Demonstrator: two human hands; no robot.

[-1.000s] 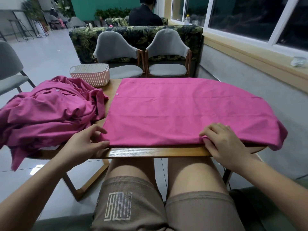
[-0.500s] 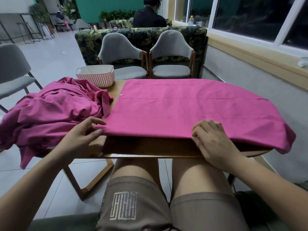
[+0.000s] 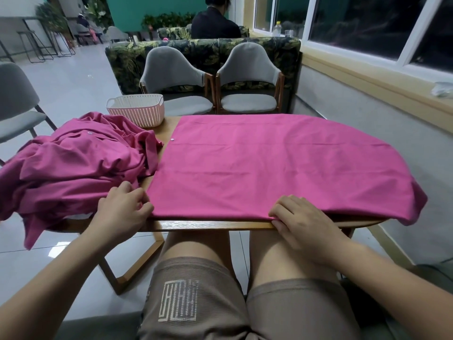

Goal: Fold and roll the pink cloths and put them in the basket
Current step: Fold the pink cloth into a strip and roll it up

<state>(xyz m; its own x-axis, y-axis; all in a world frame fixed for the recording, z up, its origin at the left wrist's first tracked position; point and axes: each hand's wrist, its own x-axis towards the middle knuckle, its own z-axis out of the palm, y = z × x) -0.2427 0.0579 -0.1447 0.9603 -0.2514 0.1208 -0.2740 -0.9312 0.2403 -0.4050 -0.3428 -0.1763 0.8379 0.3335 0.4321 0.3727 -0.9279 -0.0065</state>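
A bright pink cloth (image 3: 269, 165) lies flat across the wooden table (image 3: 208, 225), its right end drooping over the table's side. My left hand (image 3: 122, 212) pinches its near left corner. My right hand (image 3: 304, 222) pinches the near edge further right, at the table's front rim. A heap of crumpled darker pink cloths (image 3: 71, 165) covers the table's left part and hangs off it. The pale slatted basket (image 3: 137, 111) stands at the far left corner of the table, apart from both hands.
Two grey chairs (image 3: 176, 82) face me across the table, with a leaf-print sofa (image 3: 203, 52) behind and a person seated further back. A grey chair (image 3: 14, 104) stands at the left. A wall with a window ledge (image 3: 367, 82) runs along the right. My knees are under the table's front.
The cloth's near edge, lifted and pushed away half a second ago, now lies back at the table's front rim. Both hands came back toward me with it.
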